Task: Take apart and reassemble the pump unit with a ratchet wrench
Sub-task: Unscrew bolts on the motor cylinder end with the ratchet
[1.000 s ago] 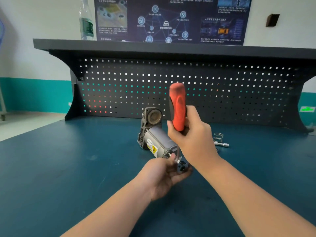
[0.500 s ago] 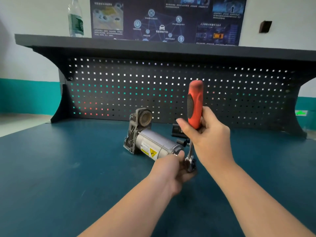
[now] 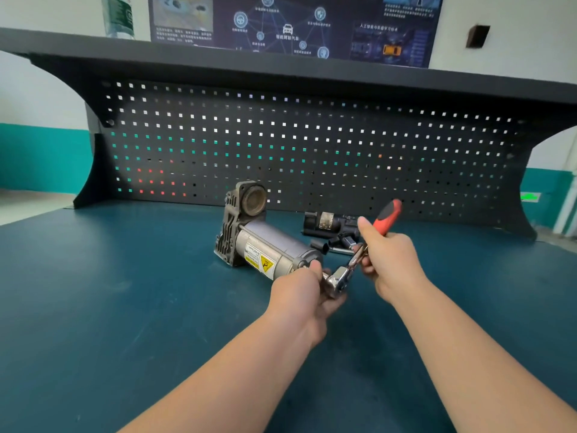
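Observation:
The pump unit, a grey motor cylinder with a yellow warning label and a dark finned head, lies on the blue bench. My right hand grips the red and black handle of the ratchet wrench, which tilts up to the right. Its chrome head sits at the near end of the cylinder. My left hand curls round that head and whatever lies under it; the fastener is hidden by my fingers.
A separate black pump part and small dark pieces lie behind my right hand. A black pegboard with a shelf closes the back of the bench. A water bottle stands on the shelf.
The wrench handle has swung from upright down towards the right. My left hand stays at the wrench head. The view has shifted, so the pump sits more to the left.

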{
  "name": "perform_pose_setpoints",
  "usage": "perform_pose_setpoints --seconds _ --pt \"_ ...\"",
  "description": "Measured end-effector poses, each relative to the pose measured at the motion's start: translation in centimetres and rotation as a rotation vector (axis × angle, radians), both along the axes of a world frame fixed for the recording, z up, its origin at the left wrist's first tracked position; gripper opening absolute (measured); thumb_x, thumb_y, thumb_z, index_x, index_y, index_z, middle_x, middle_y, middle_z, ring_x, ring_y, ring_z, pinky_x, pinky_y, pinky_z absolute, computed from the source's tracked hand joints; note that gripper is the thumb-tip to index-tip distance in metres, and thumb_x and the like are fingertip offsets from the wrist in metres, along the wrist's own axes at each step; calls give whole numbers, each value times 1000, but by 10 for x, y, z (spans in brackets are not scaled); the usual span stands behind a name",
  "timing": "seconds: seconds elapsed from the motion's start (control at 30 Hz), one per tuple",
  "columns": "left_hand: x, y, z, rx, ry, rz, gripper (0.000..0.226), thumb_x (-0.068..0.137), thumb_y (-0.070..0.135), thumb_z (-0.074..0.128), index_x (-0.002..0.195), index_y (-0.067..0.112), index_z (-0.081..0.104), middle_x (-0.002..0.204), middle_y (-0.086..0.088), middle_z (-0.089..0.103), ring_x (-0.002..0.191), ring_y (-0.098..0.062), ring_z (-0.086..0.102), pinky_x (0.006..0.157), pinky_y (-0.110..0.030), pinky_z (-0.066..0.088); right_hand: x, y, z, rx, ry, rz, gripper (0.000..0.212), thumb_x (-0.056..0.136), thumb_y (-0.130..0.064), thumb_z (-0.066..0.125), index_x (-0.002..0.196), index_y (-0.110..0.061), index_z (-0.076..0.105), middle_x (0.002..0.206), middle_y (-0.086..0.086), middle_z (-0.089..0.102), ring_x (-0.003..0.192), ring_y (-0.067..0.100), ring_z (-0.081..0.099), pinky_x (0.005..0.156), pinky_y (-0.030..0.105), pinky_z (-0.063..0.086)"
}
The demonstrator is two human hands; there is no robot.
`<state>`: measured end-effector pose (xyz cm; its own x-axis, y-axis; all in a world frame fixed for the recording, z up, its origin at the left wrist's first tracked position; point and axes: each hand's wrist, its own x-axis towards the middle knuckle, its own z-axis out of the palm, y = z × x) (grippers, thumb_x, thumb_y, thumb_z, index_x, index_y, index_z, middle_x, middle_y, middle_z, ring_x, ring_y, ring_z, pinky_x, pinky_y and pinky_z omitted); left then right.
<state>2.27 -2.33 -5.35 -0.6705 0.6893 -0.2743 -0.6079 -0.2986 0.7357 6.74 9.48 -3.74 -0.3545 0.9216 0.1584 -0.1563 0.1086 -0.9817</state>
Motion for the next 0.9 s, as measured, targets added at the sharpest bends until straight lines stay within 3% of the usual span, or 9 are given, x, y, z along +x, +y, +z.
perform_pose_setpoints --seconds 0.17,0.27,0.37,0.43,0.57,0.63,0.73,0.8,0.9 --pt "0 -1 -1 14 -10 4 13 97 11 49 91 0 51 95 -20 61 69 -26 61 44 -36 56 6 -17 5 194 61 28 29 94 -29 56 73 -8 55 55 0 58 36 4 41 46 25 35" --pt "2 -2 -1 38 -3 -14 18 98 9 45 87 -2 53 70 -16 66 65 -28 62 50 -37 58 13 -36 21 559 73 72 14 92 -29 57 83 -18 54 60 -7 59 48 2 49 55 25 41" --pt "1 -3 -3 70 30 -61 15 97 6 46 99 -3 58 85 -18 68 73 -29 65 54 -38 58 18 -57 24 936 31 262 13 85 -35 61 89 -27 51 69 1 58 63 20 54 63 30 47" --pt "-1 -4 -4 71 77 -109 16 94 1 49 101 -4 62 86 -17 66 71 -26 64 51 -33 57 17 -64 19 1077 -2 248 16 83 -42 58 87 -29 50 67 7 54 61 23 49 61 32 44" --pt "-1 -2 -3 38 27 -82 15 93 4 54 103 -7 57 93 -22 64 76 -31 62 52 -39 58 10 -45 13 775 75 21 21 87 -41 57 78 -22 53 59 -6 58 53 8 51 53 20 41" --pt "-1 -1 -2 16 21 -69 9 94 5 53 94 -4 55 87 -20 62 70 -29 60 50 -38 58 7 -25 7 412 31 -60 24 92 -35 56 75 -19 54 57 -6 58 45 6 49 45 19 38" --pt "-2 0 -4 0 35 -63 16 95 8 53 81 0 56 76 -16 61 65 -25 60 54 -36 56 6 -10 -4 -132 11 32 25 94 -24 57 75 -9 52 63 7 58 38 11 41 32 17 26" --pt "-2 0 -5 2 38 -60 16 95 9 53 82 0 56 78 -16 61 67 -25 59 55 -36 56 7 -11 1 -70 24 35 26 92 -25 60 73 -8 55 61 9 59 33 9 42 31 16 27" --pt "-1 2 -5 49 -2 -53 13 95 6 52 94 -5 57 89 -22 62 75 -32 60 53 -38 58 14 -32 19 485 41 -10 23 82 -42 64 66 -25 64 58 0 64 39 4 49 42 21 40"
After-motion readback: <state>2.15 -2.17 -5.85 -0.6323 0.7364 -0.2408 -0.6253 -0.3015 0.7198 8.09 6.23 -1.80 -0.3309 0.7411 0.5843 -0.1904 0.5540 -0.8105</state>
